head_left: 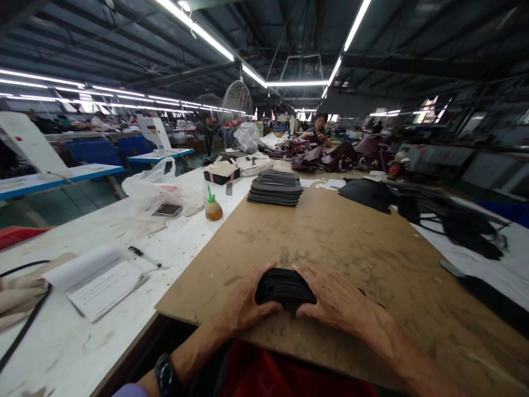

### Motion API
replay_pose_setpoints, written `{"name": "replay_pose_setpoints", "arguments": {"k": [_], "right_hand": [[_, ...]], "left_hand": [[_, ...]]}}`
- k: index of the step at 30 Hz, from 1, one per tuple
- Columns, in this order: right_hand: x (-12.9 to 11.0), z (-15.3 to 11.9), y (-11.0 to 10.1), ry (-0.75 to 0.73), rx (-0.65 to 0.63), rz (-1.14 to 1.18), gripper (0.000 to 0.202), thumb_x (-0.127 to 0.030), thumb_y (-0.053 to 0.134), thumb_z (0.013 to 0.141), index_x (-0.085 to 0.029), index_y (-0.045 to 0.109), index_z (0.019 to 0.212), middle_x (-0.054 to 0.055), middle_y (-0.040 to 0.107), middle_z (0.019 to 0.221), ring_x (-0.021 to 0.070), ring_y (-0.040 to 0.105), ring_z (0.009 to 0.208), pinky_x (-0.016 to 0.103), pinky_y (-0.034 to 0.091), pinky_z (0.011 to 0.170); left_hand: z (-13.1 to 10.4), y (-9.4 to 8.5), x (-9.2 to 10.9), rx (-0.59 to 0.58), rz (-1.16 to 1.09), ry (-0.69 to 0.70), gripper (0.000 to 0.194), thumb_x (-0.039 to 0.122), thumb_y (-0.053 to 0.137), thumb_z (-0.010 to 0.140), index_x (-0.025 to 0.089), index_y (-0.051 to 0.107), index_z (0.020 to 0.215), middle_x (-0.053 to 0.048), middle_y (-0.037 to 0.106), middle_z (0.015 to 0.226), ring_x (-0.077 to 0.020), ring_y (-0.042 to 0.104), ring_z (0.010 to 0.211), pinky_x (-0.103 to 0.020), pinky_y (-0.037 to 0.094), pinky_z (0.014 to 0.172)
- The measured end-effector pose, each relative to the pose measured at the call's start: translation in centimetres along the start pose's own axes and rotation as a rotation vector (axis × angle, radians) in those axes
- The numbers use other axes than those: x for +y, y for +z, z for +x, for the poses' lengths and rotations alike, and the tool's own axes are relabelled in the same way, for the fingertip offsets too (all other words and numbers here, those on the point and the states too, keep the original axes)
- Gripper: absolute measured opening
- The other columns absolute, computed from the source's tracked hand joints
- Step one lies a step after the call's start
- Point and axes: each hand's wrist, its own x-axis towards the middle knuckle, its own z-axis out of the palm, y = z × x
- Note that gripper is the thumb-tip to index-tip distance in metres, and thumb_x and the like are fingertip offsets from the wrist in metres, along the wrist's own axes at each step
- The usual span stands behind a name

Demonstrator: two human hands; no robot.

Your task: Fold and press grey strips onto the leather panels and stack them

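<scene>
Between my two hands a stack of thin black pieces (285, 289) stands on the brown board (330, 231), near its front edge. My left hand (250, 298) wraps the stack's left end, thumb along the near side. Around the right end curls my right hand (330, 292), its thumb also on the near side. Both palms press against the stack's ends, and the far-side fingertips are partly hidden. Farther back on the board lies a larger stack of dark flat pieces (275, 188), touched by neither hand.
On the white table to the left are a glue bottle (214, 209) with a green nozzle, a notebook (103, 289), a pen (144, 256) and a plastic bag (155, 184). Black material (366, 193) lies at the right. A person (320, 129) sits beyond maroon bags (343, 157).
</scene>
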Motion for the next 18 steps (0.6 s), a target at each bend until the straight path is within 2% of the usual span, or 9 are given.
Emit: {"name": "replay_pose_setpoints", "arguments": {"k": [2,5,7,9,13,16,18], "right_hand": [[1.5,-1.4,0.1,0.047,0.048,0.022,0.076,-0.039,0.072,0.068,-0.014,0.046,0.135,0.015,0.058,0.128,0.0328,0.054,0.114,0.048,0.041,0.099],[5.2,-4.5,1.1,0.211,0.169,0.125,0.073,-0.043,0.072,0.067,-0.02,0.05,0.132,0.012,0.056,0.13,0.0321,0.052,0.118,0.05,0.037,0.102],[7.6,-6.6,2.6,0.334,0.255,0.296,0.073,-0.047,0.068,0.069,-0.022,0.046,0.134,0.011,0.052,0.135,0.0311,0.05,0.12,0.049,0.039,0.101],[9.2,-8.1,4.3,0.396,0.325,0.494,0.074,-0.052,0.065,0.071,-0.023,0.042,0.136,0.011,0.05,0.137,0.03,0.05,0.12,0.048,0.04,0.1],[9.1,-7.8,6.2,0.343,0.531,0.781,0.07,-0.06,0.061,0.073,-0.021,0.048,0.129,0.012,0.057,0.129,0.0286,0.051,0.12,0.042,0.04,0.1],[7.8,-6.0,6.0,0.326,0.661,0.812,0.06,-0.067,0.053,0.074,-0.021,0.062,0.111,0.01,0.066,0.112,0.0286,0.058,0.109,0.039,0.042,0.094],[7.2,-5.2,5.8,0.359,0.729,0.791,0.055,-0.067,0.045,0.079,-0.021,0.066,0.101,0.008,0.069,0.103,0.0276,0.06,0.103,0.039,0.042,0.091]], "left_hand": [[0.3,0.4,0.0,0.014,-0.012,-0.016,0.07,0.034,0.072,0.071,0.024,0.042,0.133,-0.008,0.051,0.134,-0.0272,0.048,0.124,-0.046,0.034,0.108],[0.7,0.5,-0.1,0.006,-0.029,-0.021,0.071,0.035,0.073,0.07,0.024,0.042,0.132,-0.008,0.052,0.134,-0.0264,0.048,0.123,-0.045,0.034,0.109],[0.8,0.4,-0.1,-0.006,-0.035,-0.019,0.071,0.036,0.073,0.07,0.024,0.041,0.132,-0.007,0.051,0.134,-0.0257,0.047,0.124,-0.044,0.033,0.109],[0.8,0.3,0.0,-0.014,-0.035,-0.017,0.07,0.037,0.072,0.071,0.025,0.04,0.132,-0.007,0.051,0.134,-0.0255,0.047,0.124,-0.044,0.033,0.109],[0.9,0.5,0.3,-0.025,-0.013,0.007,0.073,0.038,0.073,0.07,0.025,0.039,0.133,-0.007,0.051,0.133,-0.0261,0.048,0.123,-0.044,0.035,0.108],[1.0,0.8,0.4,-0.028,0.016,0.036,0.075,0.039,0.074,0.069,0.023,0.038,0.133,-0.008,0.05,0.135,-0.0264,0.047,0.124,-0.043,0.035,0.107],[1.1,0.9,0.4,-0.01,0.031,0.039,0.076,0.04,0.073,0.07,0.023,0.037,0.134,-0.009,0.048,0.137,-0.0264,0.045,0.126,-0.043,0.035,0.108]]}}
